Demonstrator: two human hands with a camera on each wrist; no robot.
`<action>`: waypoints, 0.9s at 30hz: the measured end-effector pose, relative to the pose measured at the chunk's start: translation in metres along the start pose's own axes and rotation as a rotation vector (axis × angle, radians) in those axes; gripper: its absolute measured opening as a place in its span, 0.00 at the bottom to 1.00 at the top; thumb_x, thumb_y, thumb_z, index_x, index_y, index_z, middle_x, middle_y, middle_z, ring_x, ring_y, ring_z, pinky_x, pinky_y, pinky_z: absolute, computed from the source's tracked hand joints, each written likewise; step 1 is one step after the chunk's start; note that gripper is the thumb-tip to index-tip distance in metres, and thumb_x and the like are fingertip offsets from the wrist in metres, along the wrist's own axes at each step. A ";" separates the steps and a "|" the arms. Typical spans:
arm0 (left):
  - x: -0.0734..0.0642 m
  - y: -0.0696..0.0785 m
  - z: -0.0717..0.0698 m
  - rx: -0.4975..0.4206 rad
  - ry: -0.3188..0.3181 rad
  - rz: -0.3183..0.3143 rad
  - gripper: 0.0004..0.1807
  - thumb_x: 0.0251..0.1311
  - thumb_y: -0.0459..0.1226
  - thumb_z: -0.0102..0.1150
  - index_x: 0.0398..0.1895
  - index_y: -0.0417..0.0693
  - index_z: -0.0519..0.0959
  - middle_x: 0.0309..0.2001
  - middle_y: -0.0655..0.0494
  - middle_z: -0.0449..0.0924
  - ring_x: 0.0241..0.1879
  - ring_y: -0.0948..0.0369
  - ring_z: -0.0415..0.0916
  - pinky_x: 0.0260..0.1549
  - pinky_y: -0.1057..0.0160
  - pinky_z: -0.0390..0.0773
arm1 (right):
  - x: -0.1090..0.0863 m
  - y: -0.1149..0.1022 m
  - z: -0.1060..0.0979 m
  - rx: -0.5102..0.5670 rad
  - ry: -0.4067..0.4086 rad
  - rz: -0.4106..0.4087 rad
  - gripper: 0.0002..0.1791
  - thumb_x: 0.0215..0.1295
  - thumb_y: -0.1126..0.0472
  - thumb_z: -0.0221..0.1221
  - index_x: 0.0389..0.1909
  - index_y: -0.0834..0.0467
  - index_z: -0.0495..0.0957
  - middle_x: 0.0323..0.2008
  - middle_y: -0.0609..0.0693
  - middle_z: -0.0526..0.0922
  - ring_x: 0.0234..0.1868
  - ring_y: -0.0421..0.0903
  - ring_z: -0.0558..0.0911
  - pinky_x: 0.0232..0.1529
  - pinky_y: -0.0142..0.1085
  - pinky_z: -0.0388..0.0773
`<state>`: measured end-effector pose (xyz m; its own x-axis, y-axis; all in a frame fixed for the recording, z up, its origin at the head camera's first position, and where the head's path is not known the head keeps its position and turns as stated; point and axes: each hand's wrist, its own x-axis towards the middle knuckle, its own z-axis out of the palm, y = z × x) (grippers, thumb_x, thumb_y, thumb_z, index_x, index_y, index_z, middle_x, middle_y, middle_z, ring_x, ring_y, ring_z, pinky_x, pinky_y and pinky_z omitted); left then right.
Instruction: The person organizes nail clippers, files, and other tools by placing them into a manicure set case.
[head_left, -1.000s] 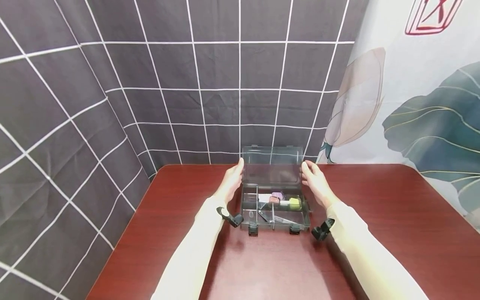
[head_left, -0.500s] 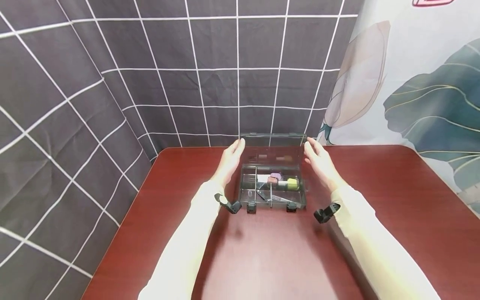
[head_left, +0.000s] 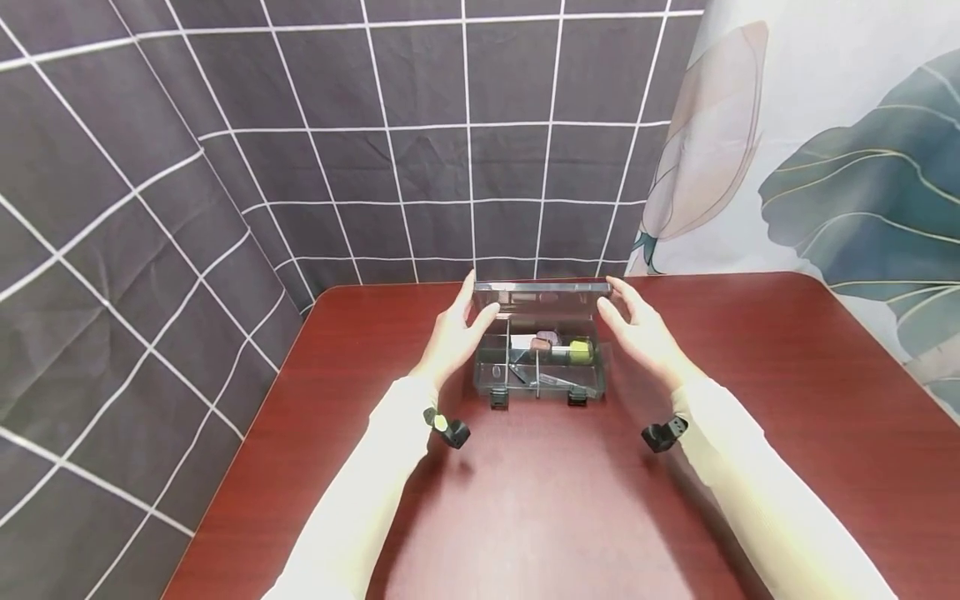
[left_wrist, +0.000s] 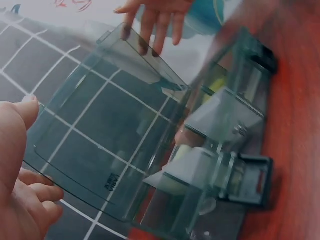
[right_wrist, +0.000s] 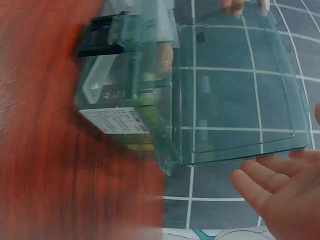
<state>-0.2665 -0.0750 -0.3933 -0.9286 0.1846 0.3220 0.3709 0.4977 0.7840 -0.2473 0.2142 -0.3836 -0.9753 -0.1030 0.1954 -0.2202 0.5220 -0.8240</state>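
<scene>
A see-through grey plastic compartment box [head_left: 487,377] stands on the table with its hinged lid [head_left: 542,302] raised and leaning toward me. My left hand [head_left: 450,337] is at the lid's left edge, thumb apart from the extended fingers. At the right edge my right hand [head_left: 647,333] mirrors it, fingers nearly straight against the rim in the right wrist view. Inside the box lie a yellow-green item [head_left: 581,351], a reddish item [head_left: 540,343], a purple item [head_left: 548,336] and a slender dark tool [head_left: 517,372]; their exact kinds are unclear.
Two black latches [head_left: 498,397] hang at the box's front. A printed white label [right_wrist: 117,121] is on its side. The red-brown table [head_left: 525,500] ends near a dark gridded cloth [head_left: 360,167], with a leaf-patterned one [head_left: 847,192] at the right.
The lid has tilted from nearly upright toward me, with both hands following its edges. The fingers and thumbs have spread more. The head view has shifted, so the box appears higher.
</scene>
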 end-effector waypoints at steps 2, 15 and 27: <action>-0.005 0.001 -0.002 0.081 -0.017 0.042 0.39 0.62 0.55 0.51 0.73 0.62 0.49 0.69 0.54 0.56 0.64 0.57 0.60 0.63 0.58 0.61 | -0.004 0.001 0.000 -0.056 -0.002 -0.011 0.35 0.68 0.42 0.47 0.71 0.52 0.53 0.62 0.66 0.65 0.61 0.60 0.67 0.61 0.55 0.62; -0.036 0.001 -0.008 0.357 -0.145 0.133 0.34 0.63 0.55 0.50 0.70 0.57 0.60 0.71 0.50 0.52 0.65 0.44 0.58 0.60 0.45 0.63 | -0.027 0.009 0.005 -0.317 -0.082 -0.173 0.27 0.71 0.52 0.47 0.68 0.56 0.60 0.62 0.60 0.68 0.60 0.58 0.69 0.60 0.54 0.63; -0.048 -0.010 0.005 0.721 -0.321 0.362 0.33 0.60 0.58 0.50 0.63 0.48 0.70 0.69 0.44 0.56 0.69 0.49 0.47 0.67 0.48 0.45 | -0.046 0.021 0.016 -0.565 -0.146 -0.485 0.30 0.55 0.56 0.65 0.59 0.62 0.72 0.60 0.63 0.69 0.61 0.60 0.67 0.58 0.55 0.65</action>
<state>-0.2261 -0.0847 -0.4187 -0.7547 0.6120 0.2363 0.6453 0.7574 0.0998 -0.2073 0.2162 -0.4190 -0.7727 -0.5218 0.3615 -0.6207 0.7404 -0.2581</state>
